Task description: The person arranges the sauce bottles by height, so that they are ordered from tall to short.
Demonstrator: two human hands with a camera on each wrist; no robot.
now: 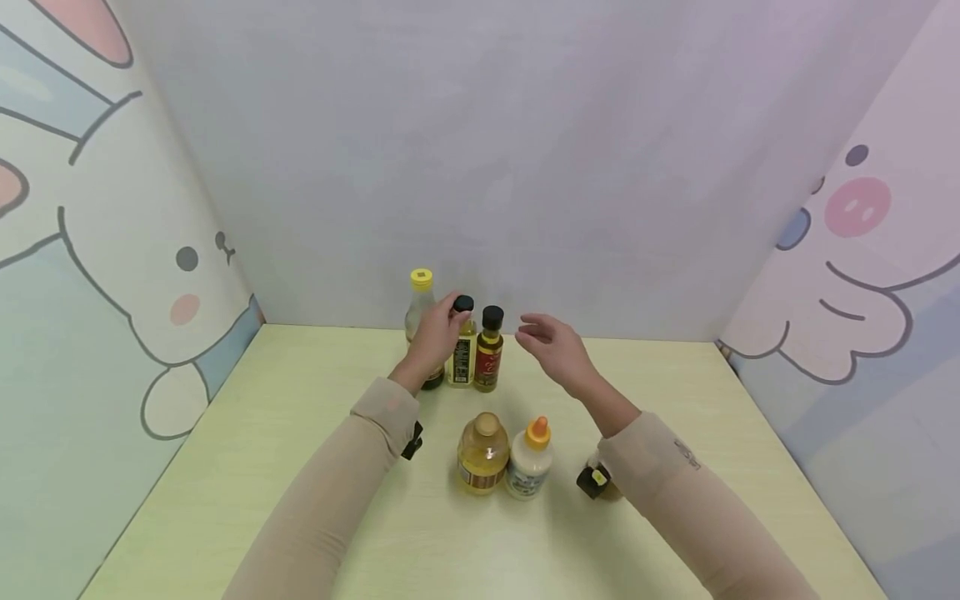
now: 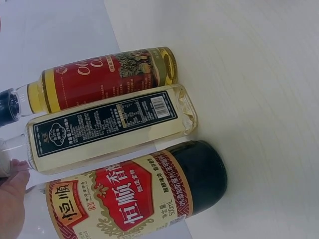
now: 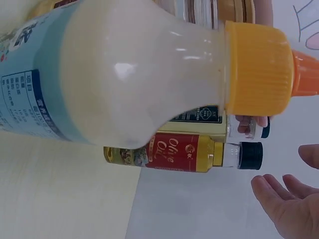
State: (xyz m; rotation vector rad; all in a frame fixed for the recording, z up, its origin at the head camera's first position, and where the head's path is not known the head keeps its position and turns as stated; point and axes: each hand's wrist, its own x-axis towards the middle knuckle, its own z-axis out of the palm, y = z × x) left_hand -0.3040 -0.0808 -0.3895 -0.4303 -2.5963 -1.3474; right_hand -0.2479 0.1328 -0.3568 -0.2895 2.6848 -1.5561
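My left hand [image 1: 437, 335] pinches the neck of a square clear bottle [image 2: 107, 128] of pale liquid with a dark label, just below its black cap. Left of it stands a yellow-capped vinegar bottle [image 2: 122, 196], partly hidden by that hand in the head view. On its other side is an olive oil bottle [image 1: 488, 358] with a red label and black cap. My right hand [image 1: 558, 354] is held in the air to the right of the olive oil bottle, apart from it, its fingers loosely bent around nothing.
Nearer the front, a round bottle of yellow liquid [image 1: 482, 458] stands beside a white squeeze bottle [image 1: 529, 464] with an orange tip. Another container [image 1: 611, 492] is mostly hidden beneath the right forearm. A pale wall [image 1: 525, 167] rises behind the table, with cartoon-printed walls on both sides.
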